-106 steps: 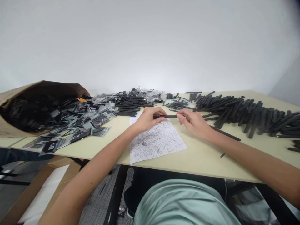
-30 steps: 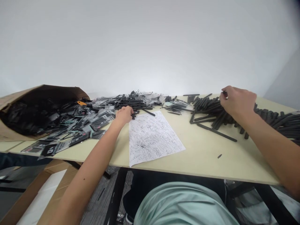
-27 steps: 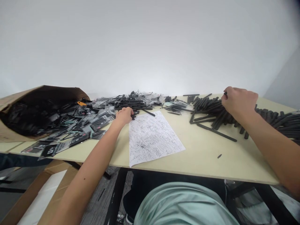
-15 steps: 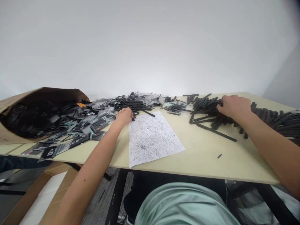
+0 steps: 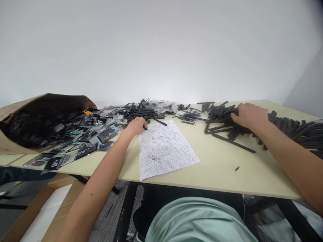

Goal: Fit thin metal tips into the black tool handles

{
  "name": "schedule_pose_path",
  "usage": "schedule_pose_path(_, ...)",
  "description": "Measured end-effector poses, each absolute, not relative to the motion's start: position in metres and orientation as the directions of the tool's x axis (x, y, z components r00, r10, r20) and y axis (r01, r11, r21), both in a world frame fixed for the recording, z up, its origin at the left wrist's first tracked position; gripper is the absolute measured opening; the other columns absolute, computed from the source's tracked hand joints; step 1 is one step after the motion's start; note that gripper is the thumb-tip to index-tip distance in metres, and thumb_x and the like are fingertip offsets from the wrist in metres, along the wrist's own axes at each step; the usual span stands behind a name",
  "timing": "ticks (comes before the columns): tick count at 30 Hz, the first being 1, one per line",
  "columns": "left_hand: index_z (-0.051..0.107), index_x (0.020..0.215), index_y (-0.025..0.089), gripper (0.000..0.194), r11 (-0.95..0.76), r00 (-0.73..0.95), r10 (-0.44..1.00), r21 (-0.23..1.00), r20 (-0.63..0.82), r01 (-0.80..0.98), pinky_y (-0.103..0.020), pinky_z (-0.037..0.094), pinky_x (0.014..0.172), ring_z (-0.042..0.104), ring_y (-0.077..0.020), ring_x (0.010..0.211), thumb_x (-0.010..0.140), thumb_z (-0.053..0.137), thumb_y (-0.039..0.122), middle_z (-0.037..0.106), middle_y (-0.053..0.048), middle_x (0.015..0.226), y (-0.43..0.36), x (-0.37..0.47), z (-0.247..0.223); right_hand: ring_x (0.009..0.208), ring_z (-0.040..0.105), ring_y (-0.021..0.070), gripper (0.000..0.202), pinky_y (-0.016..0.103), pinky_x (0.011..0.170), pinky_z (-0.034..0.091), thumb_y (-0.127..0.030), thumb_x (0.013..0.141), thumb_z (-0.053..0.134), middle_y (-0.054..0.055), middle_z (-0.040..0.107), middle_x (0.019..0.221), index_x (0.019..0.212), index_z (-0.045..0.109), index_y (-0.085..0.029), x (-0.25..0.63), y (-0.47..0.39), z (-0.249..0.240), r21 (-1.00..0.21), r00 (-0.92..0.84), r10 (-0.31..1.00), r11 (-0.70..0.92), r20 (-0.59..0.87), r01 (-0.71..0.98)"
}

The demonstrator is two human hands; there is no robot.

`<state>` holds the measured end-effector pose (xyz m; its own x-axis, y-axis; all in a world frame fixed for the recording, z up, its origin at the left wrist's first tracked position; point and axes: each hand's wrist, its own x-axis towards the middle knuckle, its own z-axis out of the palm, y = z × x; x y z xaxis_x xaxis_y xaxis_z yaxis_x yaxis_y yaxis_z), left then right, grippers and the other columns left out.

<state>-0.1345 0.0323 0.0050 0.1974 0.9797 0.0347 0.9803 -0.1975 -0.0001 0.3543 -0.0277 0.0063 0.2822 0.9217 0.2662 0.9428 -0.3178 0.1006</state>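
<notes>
My left hand [image 5: 137,126] is closed at the top left corner of a sheet of scribbled paper [image 5: 168,148]. The dark end of a black pen [image 5: 145,128] shows at its fingertips; the rest is hidden. On the right, my right hand [image 5: 251,115] lies over a pile of black rods like pen barrels [image 5: 233,132]. Its thumb points left onto the rods, while its other fingers are mostly hidden, so its grip does not show. One black pen [image 5: 160,122] lies across the paper's top edge.
An open cardboard box [image 5: 47,97] spills black packets [image 5: 101,129] onto the table's left. Thin refills [image 5: 189,115] lie behind the paper. More black rods [image 5: 302,132] are heaped far right, and a small dark tip [image 5: 237,168] sits near the front edge.
My left hand has drawn slightly toward me and to the right, and a dark pen end now shows at its fingertips. My right hand has shifted a little left over the rods.
</notes>
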Motion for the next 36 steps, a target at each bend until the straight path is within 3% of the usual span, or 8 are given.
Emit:
schedule_pose_path(10, 0.071, 0.101, 0.021, 0.033, -0.335, 0.335, 0.942, -0.008, 0.038, 0.942, -0.028, 0.048, 0.090, 0.062, -0.0238, 0.108, 0.074, 0.060, 0.007, 0.066, -0.008, 0.116, 0.038, -0.139, -0.004, 0.094, 0.060, 0.0305, 0.049, 0.037, 0.064, 0.032, -0.048, 0.100, 0.039, 0.023, 0.059, 0.111, 0.120, 0.056, -0.006, 0.340, -0.033, 0.004, 0.098, 0.174, 0.914, -0.224, 0.366, 0.970)
schedule_pose_path(16, 0.067, 0.101, 0.019, 0.021, -0.383, 0.383, 0.923, -0.011, 0.021, 0.924, -0.031, 0.046, 0.091, 0.060, -0.0239, 0.106, 0.083, 0.057, 0.017, 0.061, -0.010, 0.117, 0.037, -0.137, -0.003, 0.092, 0.062, 0.0316, 0.044, 0.037, 0.063, 0.038, -0.047, 0.098, 0.042, 0.021, 0.061, 0.113, 0.116, 0.056, -0.009, 0.320, -0.034, -0.002, 0.126, 0.053, 0.923, -0.109, 0.382, 0.986)
schedule_pose_path(20, 0.063, 0.099, 0.019, 0.015, -0.427, 0.427, 0.904, -0.027, 0.004, 0.904, -0.038, 0.043, 0.094, 0.051, -0.0295, 0.113, 0.086, 0.055, 0.019, 0.059, -0.011, 0.112, 0.028, -0.131, 0.002, 0.095, 0.064, 0.0330, 0.040, 0.037, 0.066, 0.043, -0.046, 0.097, 0.042, 0.020, 0.062, 0.113, 0.113, 0.056, -0.011, 0.302, -0.037, -0.005, 0.155, -0.057, 0.908, -0.009, 0.416, 0.988)
schedule_pose_path(25, 0.058, 0.100, 0.018, 0.012, -0.490, 0.490, 0.872, -0.023, -0.009, 0.872, -0.042, 0.040, 0.095, 0.045, -0.0303, 0.113, 0.090, 0.052, 0.022, 0.057, -0.012, 0.112, 0.019, -0.117, 0.005, 0.096, 0.065, 0.0308, 0.041, 0.035, 0.063, 0.043, -0.046, 0.099, 0.039, 0.018, 0.061, 0.120, 0.118, 0.055, -0.014, 0.285, -0.043, -0.008, 0.168, -0.178, 0.906, 0.121, 0.385, 0.978)
schedule_pose_path(32, 0.055, 0.108, 0.018, 0.017, -0.561, 0.562, 0.827, 0.031, -0.003, 0.827, -0.034, 0.043, 0.088, 0.053, -0.0232, 0.099, 0.096, 0.045, 0.023, 0.058, -0.011, 0.110, 0.013, -0.100, -0.004, 0.088, 0.065, 0.0273, 0.034, 0.034, 0.061, 0.043, -0.039, 0.099, 0.041, 0.017, 0.063, 0.117, 0.118, 0.056, -0.015, 0.266, -0.055, -0.010, 0.193, -0.389, 0.861, 0.342, 0.326, 0.920)
schedule_pose_path(36, 0.055, 0.110, 0.018, 0.018, -0.656, 0.654, 0.754, 0.040, 0.055, 0.754, -0.034, 0.042, 0.093, 0.053, -0.0238, 0.105, 0.099, 0.041, 0.022, 0.057, -0.011, 0.111, 0.007, -0.090, -0.007, 0.086, 0.066, 0.0259, 0.033, 0.034, 0.064, 0.045, -0.036, 0.098, 0.042, 0.017, 0.064, 0.116, 0.119, 0.057, -0.015, 0.257, -0.060, -0.012, 0.182, -0.499, 0.825, 0.465, 0.265, 0.866)
